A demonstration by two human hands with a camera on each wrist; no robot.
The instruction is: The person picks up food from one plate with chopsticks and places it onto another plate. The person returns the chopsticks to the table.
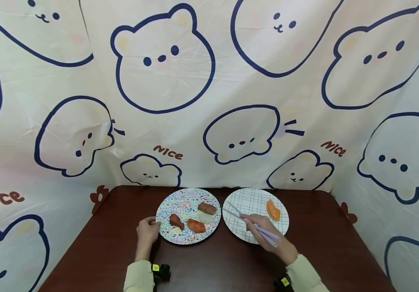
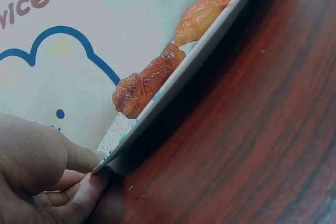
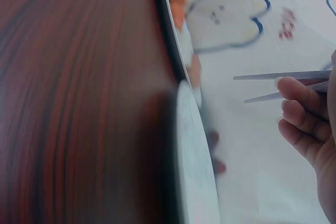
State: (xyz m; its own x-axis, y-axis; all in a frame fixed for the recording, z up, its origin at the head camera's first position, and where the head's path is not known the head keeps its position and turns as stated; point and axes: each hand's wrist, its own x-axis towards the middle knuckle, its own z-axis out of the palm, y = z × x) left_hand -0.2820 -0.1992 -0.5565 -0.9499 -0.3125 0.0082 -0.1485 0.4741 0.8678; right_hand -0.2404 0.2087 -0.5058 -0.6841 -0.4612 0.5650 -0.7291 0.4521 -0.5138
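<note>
Head: lilac chopsticks (image 1: 268, 233), tips apart, held diagonally by the right grip (image 1: 262, 223) over the checked plate (image 1: 246, 196), pointed far-left. Left wrist: speckled plate (image 2: 167, 98), rim pinched by the left grip (image 2: 44, 169). Right wrist: chopsticks pointed frame-left, near-horizontal.

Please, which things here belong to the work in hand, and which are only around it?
Probably in the work:
chopsticks, in the right hand
speckled plate, rim held by the left hand
drumstick, reddish piece, brown piece, pale piece, all on it
checked plate
orange piece, on that plate

Probably only around it:
table
printed cloth
black wrist devices
</note>
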